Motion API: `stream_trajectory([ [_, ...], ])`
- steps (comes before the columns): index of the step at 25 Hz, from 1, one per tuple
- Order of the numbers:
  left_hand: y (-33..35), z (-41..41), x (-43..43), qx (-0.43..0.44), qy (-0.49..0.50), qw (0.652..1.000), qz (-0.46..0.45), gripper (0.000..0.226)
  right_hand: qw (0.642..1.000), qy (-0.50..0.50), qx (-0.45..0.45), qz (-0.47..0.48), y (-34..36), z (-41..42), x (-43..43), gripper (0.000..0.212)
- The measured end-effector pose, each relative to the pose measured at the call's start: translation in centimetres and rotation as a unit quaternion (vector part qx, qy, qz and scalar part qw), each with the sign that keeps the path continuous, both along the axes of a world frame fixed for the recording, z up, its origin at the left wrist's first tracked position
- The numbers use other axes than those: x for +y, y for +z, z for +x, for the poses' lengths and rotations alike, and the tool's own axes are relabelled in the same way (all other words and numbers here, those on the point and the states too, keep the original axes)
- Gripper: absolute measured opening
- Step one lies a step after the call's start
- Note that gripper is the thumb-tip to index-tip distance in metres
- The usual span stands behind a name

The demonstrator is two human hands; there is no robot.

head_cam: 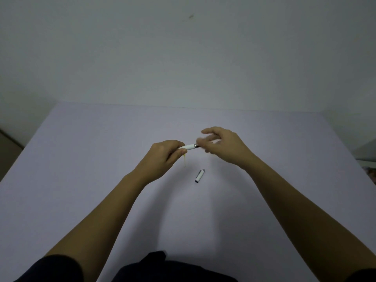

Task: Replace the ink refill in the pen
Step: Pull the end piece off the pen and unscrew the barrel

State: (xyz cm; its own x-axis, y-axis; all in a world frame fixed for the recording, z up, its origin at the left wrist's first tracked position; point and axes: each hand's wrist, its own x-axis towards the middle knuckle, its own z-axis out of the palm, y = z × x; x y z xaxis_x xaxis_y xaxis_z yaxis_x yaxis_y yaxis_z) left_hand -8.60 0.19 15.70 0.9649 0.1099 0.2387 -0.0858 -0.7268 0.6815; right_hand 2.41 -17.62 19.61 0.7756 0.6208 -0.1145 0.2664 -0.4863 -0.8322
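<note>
Nearest the person, a white pen piece with a metal end lies loose on the pale desk, apparently set aside so both hands are free. Above it the left hand has its grip closed around the white pen barrel, holding it level as an anchor, and a thin yellowish stick — possibly the refill, though too faint to be sure — hangs below its fingers. Just beyond, the right hand pinches the barrel's metal end with blurred fingertips — likely twisting there, the other fingers spread loosely.
</note>
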Motion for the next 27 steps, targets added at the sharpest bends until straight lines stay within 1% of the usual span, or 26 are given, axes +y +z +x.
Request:
stream_trajectory([
  [1, 0.0, 0.0, 0.0, 0.0, -0.002, 1.0, 0.0, 0.018, 1.0, -0.015, 0.019, -0.005, 0.0, 0.2, 0.0, 0.037],
  [2, 0.0, 0.0, -0.1, 0.0, -0.005, 1.0, 0.002, 0.018, 0.999, -0.022, 0.031, -0.007, 0.0, 0.2, 0.0, 0.039],
  [3, -0.1, 0.0, -0.1, 0.001, -0.008, 1.0, 0.005, 0.018, 0.999, -0.016, 0.029, -0.005, -0.1, 0.4, -0.1, 0.034],
  [6, -0.3, -0.1, -0.2, 0.001, -0.002, 1.0, -0.003, 0.018, 0.999, 0.013, 0.04, 0.033, -0.1, 0.5, -0.3, 0.005],
  [7, -0.4, -0.1, -0.2, 0.0, 0.005, 1.0, -0.012, 0.017, 0.997, 0.021, 0.053, 0.056, 0.0, 0.6, -0.3, 0.007],
  [9, -0.5, -0.2, -0.2, -0.006, 0.019, 0.999, -0.034, 0.015, 0.989, 0.024, 0.088, 0.119, -0.1, 0.8, -0.3, 0.022],
  [11, -0.6, -0.3, -0.3, -0.001, 0.034, 0.997, -0.075, 0.014, 0.976, 0.014, 0.115, 0.185, -0.1, 1.0, -0.3, 0.032],
  [13, -0.7, -0.4, -0.3, 0.003, 0.049, 0.99, -0.133, 0.019, 0.963, 0.006, 0.13, 0.234, -0.1, 1.1, -0.1, 0.035],
  [16, -0.9, -0.6, -0.3, 0.006, 0.069, 0.98, -0.186, 0.021, 0.955, -0.026, 0.113, 0.273, -0.1, 1.3, 0.3, 0.03],
  [19, -1.6, -0.8, -0.1, 0.019, 0.083, 0.974, -0.208, 0.022, 0.949, -0.077, 0.098, 0.29, 0.0, 1.8, 0.3, 0.023],
  [23, -2.7, -0.7, 0.0, 0.02, 0.101, 0.961, -0.255, 0.02, 0.936, -0.121, 0.13, 0.304, -1.3, 2.8, 0.2, 0.023],
  [25, -3.0, -0.5, -0.1, 0.008, 0.104, 0.953, -0.284, 0.021, 0.938, -0.157, 0.129, 0.282, -3.5, 3.0, 0.2, 0.024],
  [27, -3.1, -0.2, -0.3, 0.005, 0.101, 0.946, -0.309, 0.02, 0.937, -0.211, 0.157, 0.23, -6.9, 2.8, 0.3, 0.027],
])
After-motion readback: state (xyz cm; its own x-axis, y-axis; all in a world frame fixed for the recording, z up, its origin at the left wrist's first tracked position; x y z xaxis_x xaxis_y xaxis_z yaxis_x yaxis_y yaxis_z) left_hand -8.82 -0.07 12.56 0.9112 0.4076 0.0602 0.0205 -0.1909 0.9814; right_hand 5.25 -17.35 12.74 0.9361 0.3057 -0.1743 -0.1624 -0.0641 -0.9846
